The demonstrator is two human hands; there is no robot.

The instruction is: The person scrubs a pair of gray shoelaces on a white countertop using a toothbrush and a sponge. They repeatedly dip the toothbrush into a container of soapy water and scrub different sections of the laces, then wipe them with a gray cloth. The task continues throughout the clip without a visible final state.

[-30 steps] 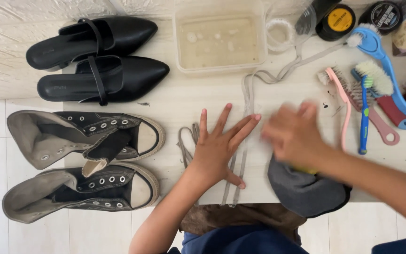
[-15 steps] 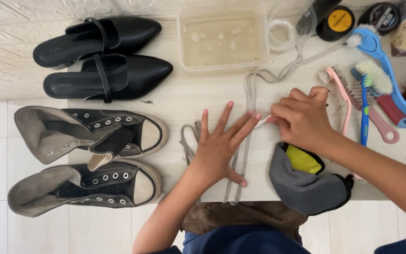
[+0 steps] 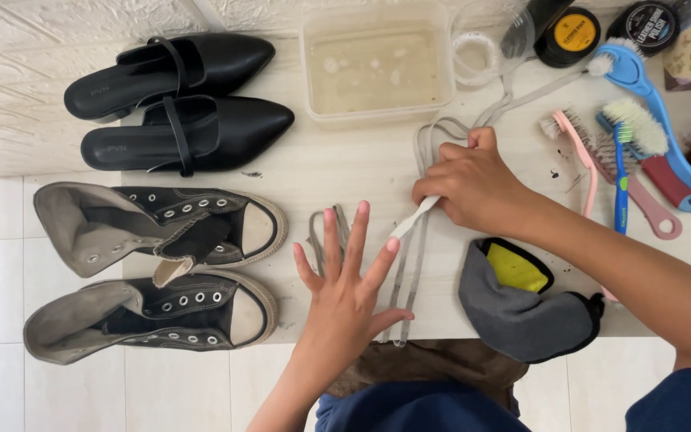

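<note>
Pinched between thumb and fingers, the right hand (image 3: 473,180) has its grip closed on a flat grey shoelace (image 3: 413,220), whose loops trail up the pale bench (image 3: 337,168) toward a clear plastic tub (image 3: 377,68) of cloudy water. Beside it the left hand (image 3: 345,288) lies flat with fingers spread wide, its grip apart, pressing more of the lace onto the bench. Worn black canvas sneakers (image 3: 161,272) with metal eyelets sit unlaced at left, below glossy black pointed mules (image 3: 177,100). A soft grey cloth (image 3: 521,312) with a yellow patch lies near the right wrist; bristled brushes (image 3: 625,152) lie beyond.
</note>
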